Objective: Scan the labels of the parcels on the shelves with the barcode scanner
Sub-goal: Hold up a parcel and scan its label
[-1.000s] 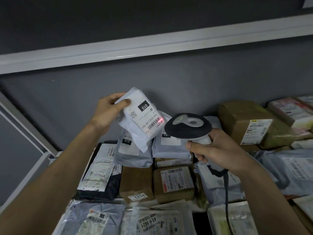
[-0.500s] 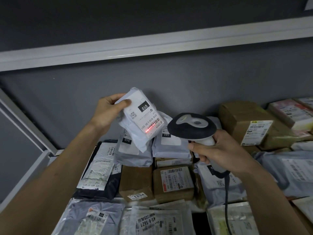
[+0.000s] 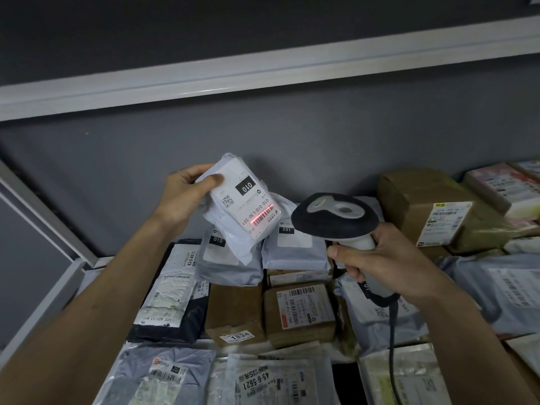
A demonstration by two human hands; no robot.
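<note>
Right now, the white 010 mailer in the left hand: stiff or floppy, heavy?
Probably light: the left hand holds the white mailer up by one end. Likely soft: its film is wrinkled, and a loose corner hangs below. Glossy film may be slippery.

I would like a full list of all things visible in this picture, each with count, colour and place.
held parcel: one, white, raised in left hand, red scan line on its barcode
barcode scanner: one, black and grey, in right hand, aimed at the held parcel
bag parcels: several, white and grey, on the shelf
black bag: one, shelf left
cardboard boxes: several, brown, centre and right
shelf rail: one, white, above
left hand: grips the held parcel
right hand: grips the scanner handle
</note>
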